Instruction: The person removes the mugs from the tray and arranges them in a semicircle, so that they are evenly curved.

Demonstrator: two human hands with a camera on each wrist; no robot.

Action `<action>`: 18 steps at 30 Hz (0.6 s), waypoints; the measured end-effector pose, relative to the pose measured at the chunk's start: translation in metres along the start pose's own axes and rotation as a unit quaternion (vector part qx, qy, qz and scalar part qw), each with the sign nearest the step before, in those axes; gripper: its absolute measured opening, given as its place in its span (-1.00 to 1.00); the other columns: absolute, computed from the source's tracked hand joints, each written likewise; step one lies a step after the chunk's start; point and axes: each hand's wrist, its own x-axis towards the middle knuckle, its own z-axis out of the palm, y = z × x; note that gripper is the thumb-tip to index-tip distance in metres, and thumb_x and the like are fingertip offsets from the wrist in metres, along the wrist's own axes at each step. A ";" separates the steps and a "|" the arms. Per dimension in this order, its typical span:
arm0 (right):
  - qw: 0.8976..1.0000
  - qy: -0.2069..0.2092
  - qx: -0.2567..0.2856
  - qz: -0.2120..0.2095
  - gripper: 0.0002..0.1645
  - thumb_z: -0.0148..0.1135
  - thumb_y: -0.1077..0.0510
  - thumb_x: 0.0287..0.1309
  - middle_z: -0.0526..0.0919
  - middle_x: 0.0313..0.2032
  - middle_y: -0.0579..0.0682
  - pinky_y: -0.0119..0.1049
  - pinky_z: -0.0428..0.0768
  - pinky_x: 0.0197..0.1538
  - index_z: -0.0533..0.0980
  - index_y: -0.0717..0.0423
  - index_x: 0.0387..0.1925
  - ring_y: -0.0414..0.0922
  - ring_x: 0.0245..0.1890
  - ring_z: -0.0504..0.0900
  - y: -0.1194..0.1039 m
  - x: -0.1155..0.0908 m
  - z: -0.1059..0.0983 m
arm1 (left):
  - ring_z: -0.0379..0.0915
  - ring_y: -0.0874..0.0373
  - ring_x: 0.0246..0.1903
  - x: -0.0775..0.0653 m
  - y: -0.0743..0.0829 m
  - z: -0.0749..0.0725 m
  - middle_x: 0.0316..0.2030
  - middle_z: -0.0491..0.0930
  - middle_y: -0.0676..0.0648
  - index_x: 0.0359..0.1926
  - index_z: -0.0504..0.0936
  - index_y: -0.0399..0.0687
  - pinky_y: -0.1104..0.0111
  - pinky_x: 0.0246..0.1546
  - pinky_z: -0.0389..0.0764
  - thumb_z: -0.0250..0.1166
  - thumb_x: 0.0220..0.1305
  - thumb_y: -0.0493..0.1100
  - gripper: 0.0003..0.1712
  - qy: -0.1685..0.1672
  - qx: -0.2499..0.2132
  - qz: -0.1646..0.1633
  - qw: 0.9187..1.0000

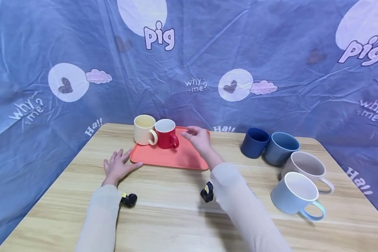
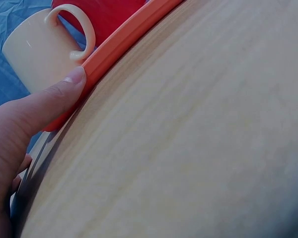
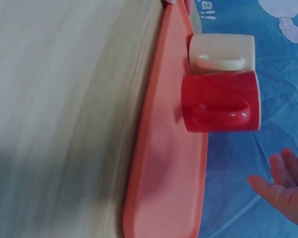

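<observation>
A coral tray (image 1: 163,156) lies on the table with a cream mug (image 1: 142,133) and a red mug (image 1: 164,135) side by side on its left part. My left hand (image 1: 117,168) is at the tray's front left corner, fingers spread, and its thumb (image 2: 64,94) touches the rim in the left wrist view. Above the tray's right part is my right hand (image 1: 199,139), apart from the red mug's handle. In the right wrist view its fingers (image 3: 283,171) are loosely spread with nothing between them.
Toward the right side of the table stand a navy cup (image 1: 254,144), a slate-blue cup (image 1: 280,150), a greyish mug (image 1: 305,166) and a light blue mug (image 1: 293,194) with a mint handle. A printed blue cloth (image 1: 189,63) hangs behind the table.
</observation>
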 end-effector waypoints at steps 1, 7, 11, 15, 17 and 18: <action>1.000 0.000 -0.002 0.004 -0.62 0.26 0.23 -0.09 0.58 -0.31 0.14 -0.30 0.49 -0.22 0.50 0.28 -0.15 -0.05 -0.29 0.53 0.001 0.000 0.003 | -0.32 -0.27 0.20 0.000 0.000 0.000 0.22 -0.06 -0.36 0.25 0.17 0.04 -0.21 -0.03 -0.51 0.17 -0.27 0.46 0.07 0.000 -0.001 0.000 1.000; 0.999 -0.004 -0.026 0.027 -0.59 0.24 0.23 -0.06 0.56 -0.20 0.15 -0.27 0.47 -0.16 0.48 0.31 -0.11 -0.04 -0.22 0.51 0.011 0.004 0.017 | -0.33 -0.26 0.20 0.002 -0.002 0.001 0.23 -0.07 -0.35 0.26 0.16 0.06 -0.20 -0.02 -0.53 0.16 -0.28 0.48 0.08 0.001 -0.003 0.001 1.000; 0.999 0.002 -0.024 0.040 -0.58 0.24 0.23 -0.06 0.56 -0.22 0.17 -0.26 0.47 -0.15 0.48 0.34 -0.11 -0.01 -0.21 0.52 0.018 0.007 0.024 | -0.34 -0.25 0.20 0.002 -0.001 0.001 0.23 -0.07 -0.34 0.26 0.15 0.08 -0.19 -0.02 -0.53 0.14 -0.28 0.49 0.08 -0.001 -0.006 0.004 1.000; 0.998 -0.009 -0.013 0.061 -0.57 0.25 0.22 -0.06 0.56 -0.20 0.16 -0.29 0.47 -0.14 0.47 0.34 -0.10 -0.01 -0.19 0.51 0.021 0.007 0.033 | -0.33 -0.26 0.20 0.001 -0.001 0.001 0.23 -0.06 -0.35 0.26 0.16 0.06 -0.19 -0.02 -0.53 0.15 -0.27 0.47 0.07 0.000 -0.003 0.002 1.000; 0.998 -0.014 -0.005 0.067 -0.57 0.24 0.23 -0.06 0.56 -0.19 0.16 -0.31 0.47 -0.14 0.47 0.34 -0.10 -0.01 -0.20 0.52 0.020 0.006 0.036 | -0.33 -0.26 0.20 0.001 -0.001 0.001 0.23 -0.06 -0.35 0.26 0.16 0.05 -0.20 -0.02 -0.52 0.16 -0.27 0.47 0.07 0.000 -0.002 0.001 1.000; 0.997 -0.013 0.001 0.070 -0.57 0.24 0.23 -0.06 0.56 -0.20 0.16 -0.31 0.47 -0.14 0.47 0.34 -0.10 -0.01 -0.21 0.52 0.020 0.006 0.038 | -0.32 -0.26 0.20 0.001 0.000 0.001 0.23 -0.06 -0.35 0.26 0.16 0.04 -0.20 -0.02 -0.51 0.16 -0.27 0.46 0.07 0.000 -0.001 0.001 1.000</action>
